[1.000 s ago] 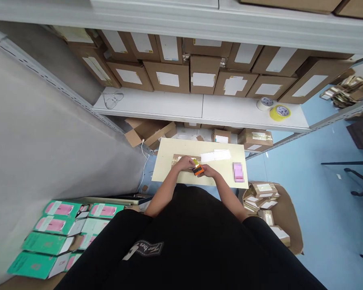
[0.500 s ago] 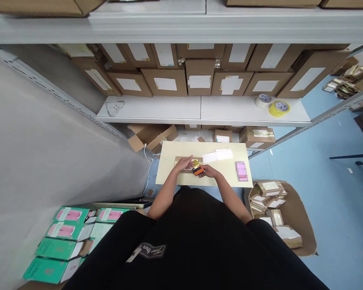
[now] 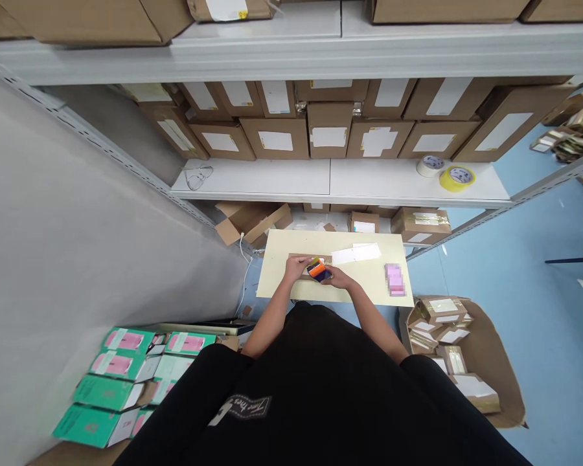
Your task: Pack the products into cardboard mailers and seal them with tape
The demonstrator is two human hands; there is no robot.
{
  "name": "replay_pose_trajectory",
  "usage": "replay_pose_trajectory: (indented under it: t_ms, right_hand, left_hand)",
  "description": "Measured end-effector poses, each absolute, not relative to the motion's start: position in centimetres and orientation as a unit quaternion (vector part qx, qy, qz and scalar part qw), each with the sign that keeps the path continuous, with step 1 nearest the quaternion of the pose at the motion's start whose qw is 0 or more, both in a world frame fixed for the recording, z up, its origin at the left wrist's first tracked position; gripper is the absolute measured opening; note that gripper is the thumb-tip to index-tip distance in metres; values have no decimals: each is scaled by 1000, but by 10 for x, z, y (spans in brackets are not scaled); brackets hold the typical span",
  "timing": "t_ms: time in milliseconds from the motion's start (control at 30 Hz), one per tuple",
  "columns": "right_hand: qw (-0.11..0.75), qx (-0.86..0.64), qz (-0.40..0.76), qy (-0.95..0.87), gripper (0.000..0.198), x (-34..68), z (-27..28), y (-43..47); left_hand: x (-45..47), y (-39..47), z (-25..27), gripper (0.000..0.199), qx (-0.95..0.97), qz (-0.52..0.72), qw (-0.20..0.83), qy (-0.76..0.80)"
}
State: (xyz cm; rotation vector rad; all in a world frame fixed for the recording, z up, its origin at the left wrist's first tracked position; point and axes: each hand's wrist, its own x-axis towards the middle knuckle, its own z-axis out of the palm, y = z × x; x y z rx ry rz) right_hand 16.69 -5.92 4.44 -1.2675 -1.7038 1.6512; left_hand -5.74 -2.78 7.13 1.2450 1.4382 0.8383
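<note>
My right hand [image 3: 339,278] is closed around a small orange and dark blue tape dispenser [image 3: 317,268], held tilted over the table. A bit of yellow tape [image 3: 315,261] shows at its upper left edge. My left hand [image 3: 297,266] is closed, its fingertips pinched at that yellow edge. Beneath my hands a flat brown cardboard box [image 3: 298,256] lies on the cream table [image 3: 274,259], partly covered by them. White paper sheets [image 3: 355,253] rest just behind my right hand. A pink pad-like item [image 3: 394,279], blurred out, lies at the right end.
Behind the table rises a shelf [image 3: 262,175] with labelled cartons [image 3: 276,140], a white tape roll [image 3: 430,166] and a yellow tape roll [image 3: 457,178]. A big carton [image 3: 508,382] of parcels stands at right. Green boxes [image 3: 102,391] are stacked at left, by the wall.
The dispenser has turned in my hands, so more of its dark side faces up. My left fingers have shifted to its upper left edge. The whole view has moved slightly.
</note>
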Motion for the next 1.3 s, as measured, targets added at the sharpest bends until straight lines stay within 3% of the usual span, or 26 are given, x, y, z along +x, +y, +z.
replay_pose_trajectory:
  t_ms: [167, 333, 633, 967, 1100, 1300]
  right_hand:
    - [230, -503, 559, -617, 49, 162, 52, -68]
    - [264, -542, 511, -613, 50, 156, 56, -72]
    - [271, -580, 457, -617, 54, 157, 66, -61]
    - [157, -612, 414, -656, 55, 174, 67, -45]
    - [99, -624, 353, -690, 57, 151, 73, -31]
    - [55, -641, 349, -682, 64, 132, 75, -23]
  left_hand:
    - [-63, -30, 71, 14, 518, 343, 492, 610]
    - [-63, -28, 77, 8, 560, 346, 415, 628]
    - [-76, -27, 100, 13, 523, 351, 401, 665]
    - [-148, -14, 95, 18, 402, 443, 383, 704]
    - [-164, -19, 74, 16, 340, 428, 405, 733]
    - [-165, -26, 43, 22, 305, 386, 422, 762]
